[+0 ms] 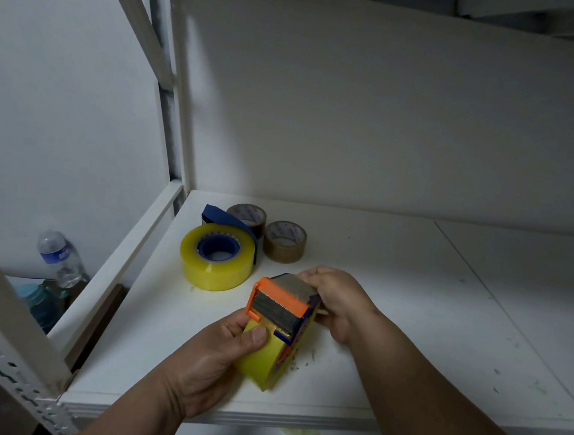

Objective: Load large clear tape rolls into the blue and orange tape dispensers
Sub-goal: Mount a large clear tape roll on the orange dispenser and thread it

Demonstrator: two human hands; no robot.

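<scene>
An orange tape dispenser (280, 301) with a large yellowish clear tape roll (260, 361) in it stands on the white shelf (408, 312), near the front. My left hand (223, 353) grips the roll's near side, thumb pressed on the tape just below the orange head. My right hand (337, 300) holds the dispenser's far right side. Behind them, at the left, a blue dispenser (230, 221) lies flat with another large clear roll (217, 261) seated on its blue hub.
Two smaller brown tape rolls (285, 241) (247, 216) stand behind the blue dispenser. A water bottle (57, 256) stands on a lower level left of the shelf, past the white perforated frame post (11, 343). Tape scraps litter the shelf near my right forearm.
</scene>
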